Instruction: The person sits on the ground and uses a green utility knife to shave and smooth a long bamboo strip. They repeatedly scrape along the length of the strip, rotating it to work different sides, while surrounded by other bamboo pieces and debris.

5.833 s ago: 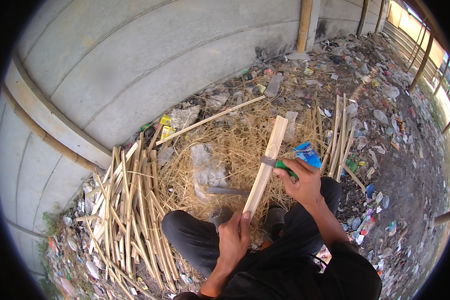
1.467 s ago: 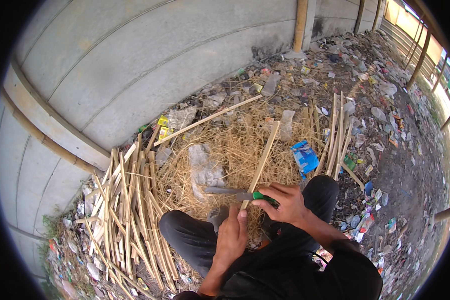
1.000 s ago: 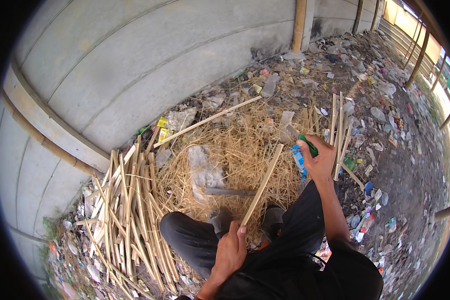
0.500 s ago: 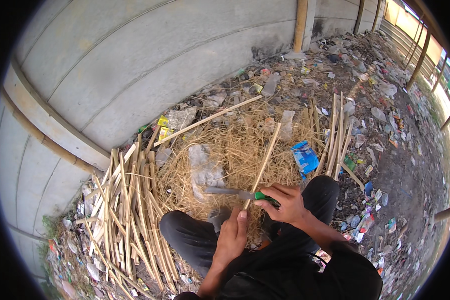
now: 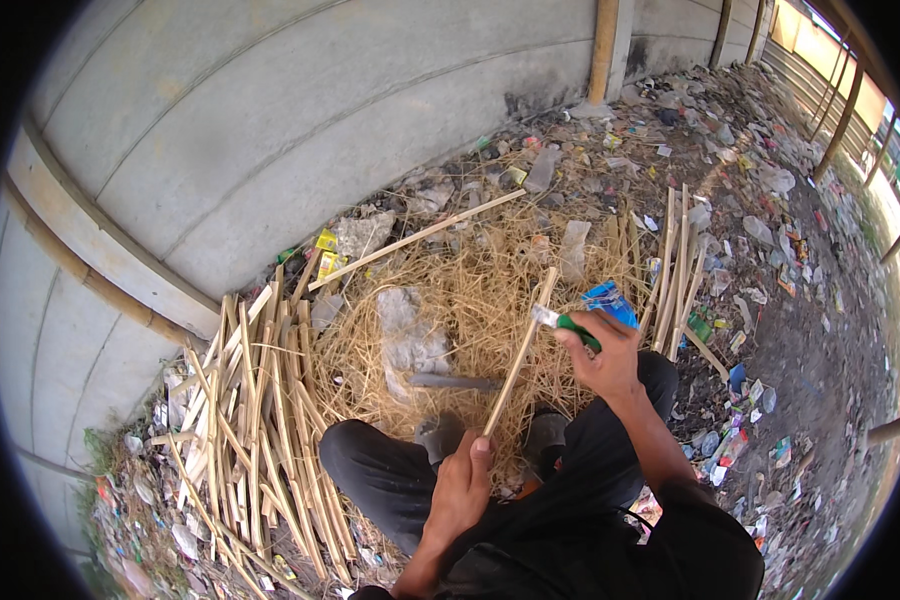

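Observation:
My left hand [image 5: 460, 485] is closed round the lower end of a thin bamboo strip [image 5: 518, 368], which slants up and away to the right. My right hand [image 5: 607, 358] grips a knife [image 5: 577, 330] by its green handle. The short, bright blade meets the strip near its upper end. Behind the strip's lower half lies a dark grey bar [image 5: 454, 381], on the straw between my knees. Fine bamboo shavings [image 5: 480, 290] cover the ground under the strip.
Many bamboo strips [image 5: 255, 430] are heaped at my left, and several more [image 5: 673, 270] lie at the right. One long strip [image 5: 420, 240] lies beyond the shavings. A blue wrapper [image 5: 610, 300] rests near my right knee. Litter borders a grey concrete wall [image 5: 320, 110].
My right hand and the knife have moved up and right along the strip, from near my left hand to the strip's upper part. My left hand has stayed nearly still, lowering slightly.

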`<act>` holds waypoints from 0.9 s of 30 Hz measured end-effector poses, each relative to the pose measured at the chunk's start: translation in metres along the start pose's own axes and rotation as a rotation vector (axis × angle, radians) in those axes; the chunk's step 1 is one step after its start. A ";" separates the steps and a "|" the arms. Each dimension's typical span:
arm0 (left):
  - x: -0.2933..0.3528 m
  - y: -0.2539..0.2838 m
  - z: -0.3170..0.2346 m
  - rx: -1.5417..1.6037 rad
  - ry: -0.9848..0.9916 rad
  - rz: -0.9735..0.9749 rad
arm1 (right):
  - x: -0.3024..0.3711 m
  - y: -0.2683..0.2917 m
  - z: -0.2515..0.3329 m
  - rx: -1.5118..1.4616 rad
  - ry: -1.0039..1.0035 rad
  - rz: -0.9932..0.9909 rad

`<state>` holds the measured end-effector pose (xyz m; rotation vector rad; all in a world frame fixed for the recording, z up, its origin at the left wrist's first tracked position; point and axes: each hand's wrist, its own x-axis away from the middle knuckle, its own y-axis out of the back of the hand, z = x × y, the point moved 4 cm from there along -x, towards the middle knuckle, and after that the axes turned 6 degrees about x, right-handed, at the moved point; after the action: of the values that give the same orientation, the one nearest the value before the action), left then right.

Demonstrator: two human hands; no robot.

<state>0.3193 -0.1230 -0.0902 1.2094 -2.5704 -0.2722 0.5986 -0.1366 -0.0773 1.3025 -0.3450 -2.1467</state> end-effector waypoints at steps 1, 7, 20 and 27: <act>0.004 0.000 0.002 -0.005 0.015 0.024 | -0.017 0.011 -0.023 0.074 -0.107 -0.033; 0.008 0.002 0.011 -0.089 -0.014 0.001 | -0.013 0.023 -0.021 -0.013 -0.121 -0.002; -0.022 0.011 -0.014 -0.015 -0.203 -0.179 | 0.036 -0.012 0.054 -0.226 0.078 0.299; -0.020 0.010 -0.016 -0.027 -0.165 -0.203 | 0.032 -0.015 0.048 -0.199 0.082 0.257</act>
<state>0.3302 -0.1018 -0.0758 1.4981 -2.5705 -0.4666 0.5408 -0.1482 -0.0843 1.1622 -0.2427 -1.8566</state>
